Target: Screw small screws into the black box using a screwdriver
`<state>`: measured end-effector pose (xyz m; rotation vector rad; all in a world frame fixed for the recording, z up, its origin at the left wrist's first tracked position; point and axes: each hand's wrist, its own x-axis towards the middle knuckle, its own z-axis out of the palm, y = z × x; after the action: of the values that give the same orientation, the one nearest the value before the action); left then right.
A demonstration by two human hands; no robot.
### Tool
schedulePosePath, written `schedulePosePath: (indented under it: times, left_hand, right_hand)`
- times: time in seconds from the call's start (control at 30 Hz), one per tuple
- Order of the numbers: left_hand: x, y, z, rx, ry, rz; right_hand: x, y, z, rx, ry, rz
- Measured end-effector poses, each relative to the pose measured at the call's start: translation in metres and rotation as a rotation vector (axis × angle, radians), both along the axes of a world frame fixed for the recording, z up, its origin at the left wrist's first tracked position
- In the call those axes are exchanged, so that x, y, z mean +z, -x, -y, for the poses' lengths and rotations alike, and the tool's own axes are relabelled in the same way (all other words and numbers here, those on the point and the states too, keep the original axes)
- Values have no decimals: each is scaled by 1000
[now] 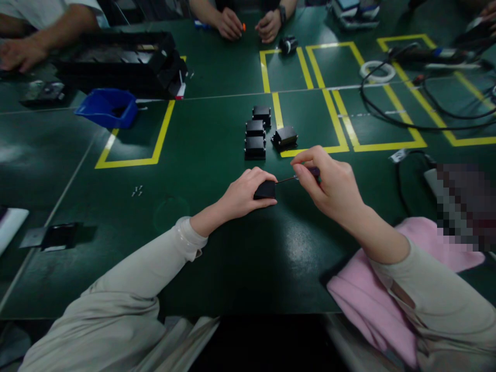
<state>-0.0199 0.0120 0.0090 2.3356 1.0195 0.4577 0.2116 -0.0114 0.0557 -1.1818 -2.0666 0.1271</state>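
Note:
On the green table, my left hand (248,194) grips a small black box (265,190) between thumb and fingers. My right hand (329,181) is closed around the dark handle of a screwdriver (287,180). Its thin shaft runs left, and the tip meets the right side of the box. Whether the tip sits in a screw is too small to tell. Just beyond my hands stand several similar black boxes (255,147), most of them in a column, with one tilted box (285,137) to their right.
Several small screws (137,191) lie left of my hands. A blue bin (108,107) and a long black tray (116,62) stand at the far left. A pink cloth (368,299) lies under my right forearm. Black cables (364,98) cross the right side. Co-workers' hands (231,25) are across the table.

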Motion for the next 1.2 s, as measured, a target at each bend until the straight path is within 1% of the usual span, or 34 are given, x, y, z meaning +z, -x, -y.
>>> schedulePosePath:
  times: [0.23, 0.43, 0.93, 1.2]
  left_hand:
    - [1, -1, 0, 4, 2, -4]
    - [0, 0, 0, 0, -6, -9]
    - [1, -1, 0, 3, -5, -19]
    - [1, 0, 0, 3, 4, -15]
  right_hand:
    - [1, 0, 0, 32, -20, -5]
    - [-1, 0, 0, 9, 5, -6]
    - [1, 1, 0, 26, -12, -15]
    - [1, 1, 1, -11, 3, 14]
